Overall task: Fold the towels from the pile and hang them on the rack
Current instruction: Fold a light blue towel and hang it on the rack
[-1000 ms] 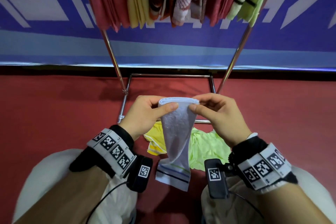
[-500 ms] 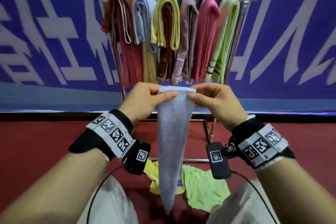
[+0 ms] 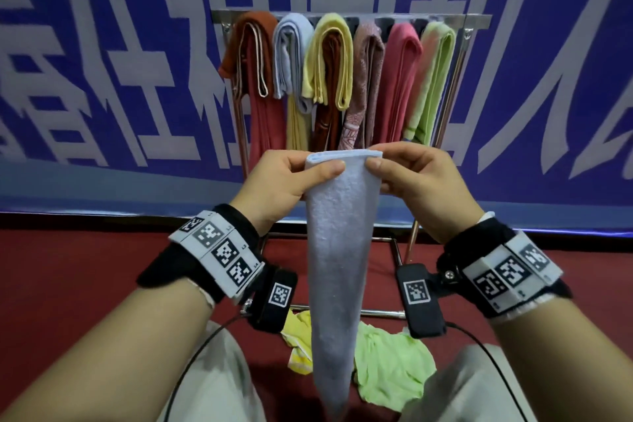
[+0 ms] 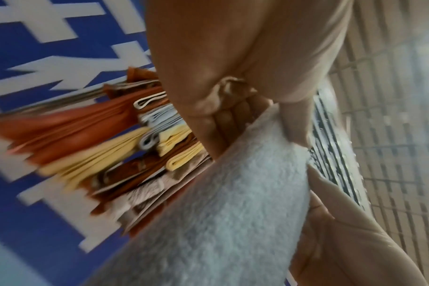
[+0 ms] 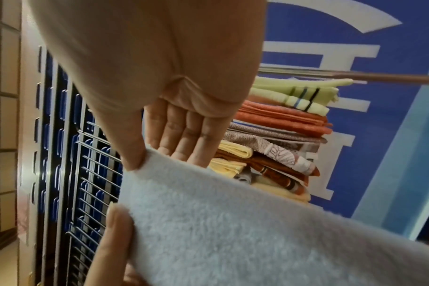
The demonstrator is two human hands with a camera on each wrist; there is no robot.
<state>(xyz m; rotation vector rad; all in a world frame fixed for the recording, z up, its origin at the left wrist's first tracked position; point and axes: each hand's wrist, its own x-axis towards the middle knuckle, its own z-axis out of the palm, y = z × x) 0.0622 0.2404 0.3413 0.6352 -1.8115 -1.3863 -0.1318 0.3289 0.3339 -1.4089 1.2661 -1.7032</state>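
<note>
A folded pale blue towel (image 3: 339, 250) hangs straight down in front of me. My left hand (image 3: 284, 178) pinches its top left corner and my right hand (image 3: 407, 175) pinches its top right corner, thumbs toward me. Its fuzzy face fills the left wrist view (image 4: 220, 212) and the right wrist view (image 5: 245, 222). Behind it stands the metal rack (image 3: 472, 19), its top bar carrying several folded towels: rust, blue, yellow, patterned brown, pink and light green (image 3: 435, 79). On the red floor below lie a yellow towel (image 3: 298, 336) and a green towel (image 3: 394, 363).
A blue banner with white characters (image 3: 102, 62) covers the wall behind the rack. The rack's lower frame bar (image 3: 380, 312) crosses the red floor (image 3: 85, 284) just beyond the loose towels. My knees in light trousers (image 3: 219, 387) fill the bottom of the head view.
Both hands have lifted the blue towel from near the floor up to the level of the hanging towels. My view has tilted up, so the rack's top bar now shows.
</note>
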